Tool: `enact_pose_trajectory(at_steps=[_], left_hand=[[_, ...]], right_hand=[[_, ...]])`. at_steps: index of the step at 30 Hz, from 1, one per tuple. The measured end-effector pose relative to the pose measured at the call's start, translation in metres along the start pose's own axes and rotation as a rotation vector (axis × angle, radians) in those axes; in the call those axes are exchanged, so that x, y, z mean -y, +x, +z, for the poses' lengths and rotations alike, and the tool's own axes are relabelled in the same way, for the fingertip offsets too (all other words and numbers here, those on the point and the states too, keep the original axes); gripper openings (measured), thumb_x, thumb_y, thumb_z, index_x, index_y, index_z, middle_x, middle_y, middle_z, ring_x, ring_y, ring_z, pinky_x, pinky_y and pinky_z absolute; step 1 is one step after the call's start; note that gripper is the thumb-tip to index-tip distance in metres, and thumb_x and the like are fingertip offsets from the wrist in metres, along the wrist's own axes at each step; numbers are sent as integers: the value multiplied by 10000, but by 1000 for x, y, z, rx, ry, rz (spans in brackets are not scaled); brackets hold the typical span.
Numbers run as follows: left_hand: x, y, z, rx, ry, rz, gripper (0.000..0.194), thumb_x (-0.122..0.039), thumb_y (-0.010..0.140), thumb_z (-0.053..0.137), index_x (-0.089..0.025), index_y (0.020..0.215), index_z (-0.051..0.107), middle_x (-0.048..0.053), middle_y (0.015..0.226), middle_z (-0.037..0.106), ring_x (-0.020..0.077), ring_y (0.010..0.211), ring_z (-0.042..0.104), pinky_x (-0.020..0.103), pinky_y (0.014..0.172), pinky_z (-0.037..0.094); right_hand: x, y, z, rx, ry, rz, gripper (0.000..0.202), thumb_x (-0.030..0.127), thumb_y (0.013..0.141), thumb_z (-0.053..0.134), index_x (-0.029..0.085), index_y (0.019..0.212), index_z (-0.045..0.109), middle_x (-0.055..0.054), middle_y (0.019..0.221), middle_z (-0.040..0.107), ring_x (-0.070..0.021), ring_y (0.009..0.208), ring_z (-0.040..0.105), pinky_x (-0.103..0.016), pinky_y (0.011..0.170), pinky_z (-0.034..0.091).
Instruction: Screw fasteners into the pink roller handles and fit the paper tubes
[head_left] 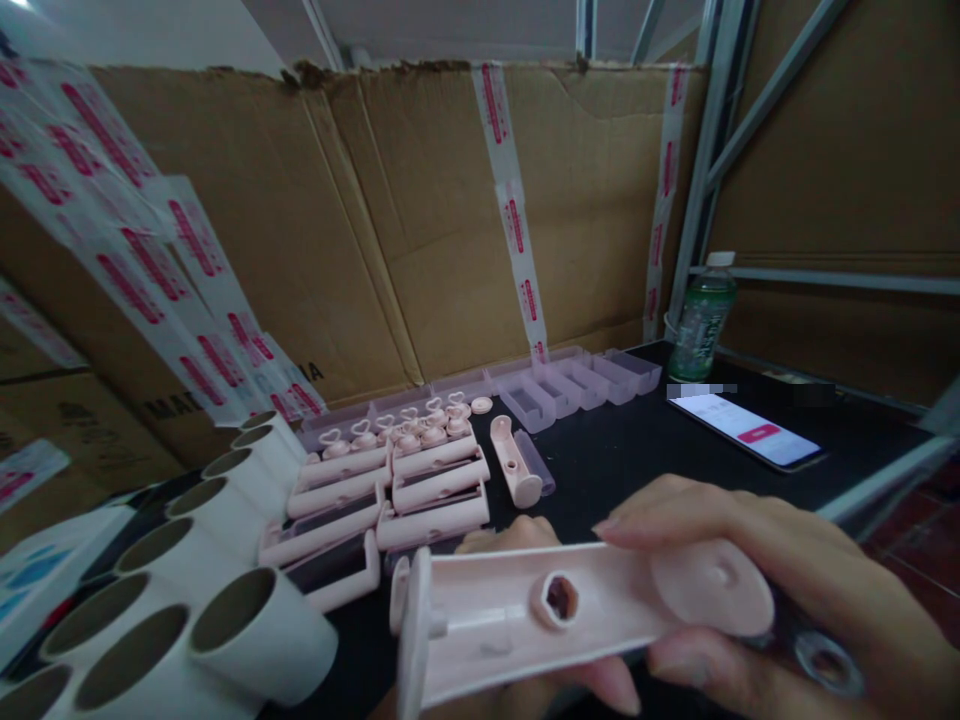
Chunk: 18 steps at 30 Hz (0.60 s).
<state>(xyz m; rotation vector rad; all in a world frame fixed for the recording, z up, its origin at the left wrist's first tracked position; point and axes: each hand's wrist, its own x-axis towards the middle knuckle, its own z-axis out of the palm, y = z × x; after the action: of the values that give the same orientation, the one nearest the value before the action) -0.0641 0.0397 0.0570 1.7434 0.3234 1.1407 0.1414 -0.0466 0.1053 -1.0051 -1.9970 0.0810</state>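
Pink plastic frame [570, 615] up close to camera, right hand [757, 590] gripping round end, fingers wrapped over top and under. Left hand [502, 540] mostly hidden behind it, grip can't tell. Hex hole in frame looks empty. Progress guess: early. Row of frames [390, 495], heart knobs [409, 430], clear covers [577, 385], white rolls [187, 590] all waiting on black table [637, 450].

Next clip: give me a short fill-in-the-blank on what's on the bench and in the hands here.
1. The right hand grips a pink plastic ____ part with a hexagonal hole.
2. The white rolls at lower left have ____ cores.
3. Beside the green bottle lies a ____ with a lit screen.
4. The wall behind the black table is made of ____.

Missing words: handle; cardboard; phone; cardboard
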Motion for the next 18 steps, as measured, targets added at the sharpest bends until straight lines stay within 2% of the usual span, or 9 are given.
enact_pose_trajectory(at_steps=[4,8,10,14,18], left_hand=[[4,3,-5,58,41,52,390,-576,798,784,-233,868,610,1,721,623,170,573,582,328,535,481],[-6,12,1,46,85,322,243,-473,917,676,-240,952,615,13,815,591,143,677,584,267,566,466],[-12,14,4,23,119,380,264,-489,948,636,-231,994,607,19,837,555,127,678,566,248,556,445],[-20,11,3,-7,134,218,430,-633,920,607,-219,1029,582,8,830,542,101,626,496,232,497,356],[-24,6,2,-87,160,149,375,-592,922,591,-226,993,545,-2,803,509,95,626,466,214,497,335]], right_hand=[[0,3,0,14,-47,13,382,453,978,611,336,1307,457,20,1102,786,-175,910,782,-221,721,602],[1,1,0,26,-121,-1,365,453,983,586,326,1291,438,11,1080,782,-182,878,784,-231,641,602],[1,-2,0,61,-141,2,401,418,960,615,327,1300,423,10,1093,777,-186,869,782,-241,642,607],[2,-8,1,126,-206,7,500,273,904,636,296,1338,390,-16,1145,773,-203,908,780,-251,669,615],[3,-4,6,34,-244,-45,278,381,1027,495,258,1262,412,-28,1031,790,-182,831,785,-240,638,595]])
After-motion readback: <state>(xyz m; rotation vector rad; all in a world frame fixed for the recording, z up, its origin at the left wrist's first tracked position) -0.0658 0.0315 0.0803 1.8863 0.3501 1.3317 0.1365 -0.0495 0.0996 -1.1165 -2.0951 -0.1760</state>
